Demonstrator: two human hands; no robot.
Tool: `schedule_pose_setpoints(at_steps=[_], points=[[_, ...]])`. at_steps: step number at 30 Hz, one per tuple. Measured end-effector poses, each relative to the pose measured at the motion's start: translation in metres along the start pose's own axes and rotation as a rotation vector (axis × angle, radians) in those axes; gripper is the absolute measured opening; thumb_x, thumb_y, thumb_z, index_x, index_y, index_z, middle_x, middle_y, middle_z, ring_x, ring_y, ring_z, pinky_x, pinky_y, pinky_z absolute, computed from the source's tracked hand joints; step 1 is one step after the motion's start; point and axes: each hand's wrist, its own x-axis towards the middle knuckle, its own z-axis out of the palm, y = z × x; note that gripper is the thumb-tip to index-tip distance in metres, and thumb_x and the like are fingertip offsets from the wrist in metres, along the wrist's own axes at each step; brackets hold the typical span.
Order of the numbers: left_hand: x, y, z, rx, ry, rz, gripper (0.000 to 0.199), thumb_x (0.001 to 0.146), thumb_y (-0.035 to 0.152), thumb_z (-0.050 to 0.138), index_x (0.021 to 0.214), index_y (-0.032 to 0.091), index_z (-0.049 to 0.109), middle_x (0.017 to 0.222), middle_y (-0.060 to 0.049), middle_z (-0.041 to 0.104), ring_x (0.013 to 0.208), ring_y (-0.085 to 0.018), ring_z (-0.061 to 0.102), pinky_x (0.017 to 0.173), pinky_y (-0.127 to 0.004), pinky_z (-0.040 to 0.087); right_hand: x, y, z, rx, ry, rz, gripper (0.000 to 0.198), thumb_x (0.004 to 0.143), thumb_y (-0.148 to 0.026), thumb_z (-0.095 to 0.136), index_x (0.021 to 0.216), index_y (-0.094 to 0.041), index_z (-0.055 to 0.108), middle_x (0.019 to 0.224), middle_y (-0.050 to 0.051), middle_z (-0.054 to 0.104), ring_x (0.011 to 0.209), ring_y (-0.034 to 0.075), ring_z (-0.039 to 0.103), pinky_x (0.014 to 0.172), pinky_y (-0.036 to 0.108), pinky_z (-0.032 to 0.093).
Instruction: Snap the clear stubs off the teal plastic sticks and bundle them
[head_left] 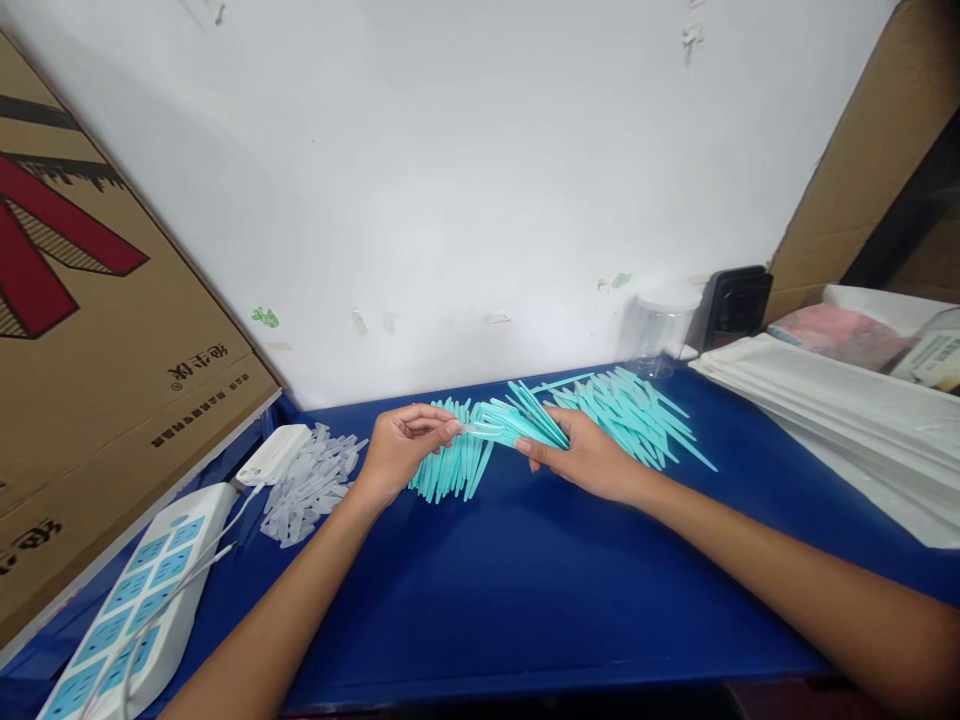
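Observation:
My right hand (574, 455) is closed around a bundle of slim turquoise plastic sticks (536, 415), fanned out toward the left. Between the thumb and fingers of my left hand (412, 445) is a small clear plastic sleeve (471, 428), at the tip of one of the bundled sticks. Whether the sleeve is fitted over the tip or only touches it, I cannot tell. Below and behind my hands lies a row of similar turquoise sticks (450, 470). A looser pile of turquoise sticks (630, 415) spreads beyond my right hand. Left of my left hand is a heap of clear sleeves (311, 490).
A white power strip (176, 600) with cables and a small white box (274, 455) lie at the left of the blue table (510, 600). A cardboard box (112, 300) rises behind them. A clear jar (664, 335) and stacked white sheets (840, 430) stand at the right.

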Motion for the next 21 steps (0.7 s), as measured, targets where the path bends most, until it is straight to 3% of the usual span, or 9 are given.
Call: schedule_pose_setpoints(at_steps=[12, 18, 21], points=[[-0.004, 0.004, 0.001, 0.087, -0.058, 0.013, 0.029, 0.074, 0.042, 0.086, 0.087, 0.016, 0.082, 0.079, -0.009, 0.079, 0.065, -0.020, 0.071, 0.055, -0.028, 0.054, -0.001, -0.001, 0.000, 0.039, 0.030, 0.035, 0.036, 0.088, -0.055, 0.068, 0.094, -0.020, 0.064, 0.077, 0.003, 0.073, 0.056, 0.016, 0.061, 0.051, 0.028, 0.043], [-0.008, 0.006, 0.008, 0.097, -0.144, -0.020, 0.029, 0.072, 0.043, 0.088, 0.083, 0.017, 0.083, 0.075, -0.009, 0.079, 0.065, -0.021, 0.072, 0.059, -0.030, 0.059, -0.002, -0.004, 0.002, 0.051, 0.038, 0.012, 0.029, 0.086, -0.048, 0.073, 0.092, -0.022, 0.064, 0.076, 0.002, 0.075, 0.073, 0.023, 0.071, 0.072, 0.035, 0.053], [-0.011, 0.004, 0.014, 0.047, -0.183, -0.057, 0.030, 0.071, 0.044, 0.088, 0.082, 0.017, 0.083, 0.076, -0.009, 0.079, 0.066, -0.022, 0.073, 0.061, -0.033, 0.062, -0.002, -0.004, 0.003, 0.061, 0.023, 0.020, 0.031, 0.082, -0.049, 0.077, 0.088, -0.023, 0.062, 0.073, 0.001, 0.073, 0.074, 0.024, 0.071, 0.075, 0.036, 0.053]])
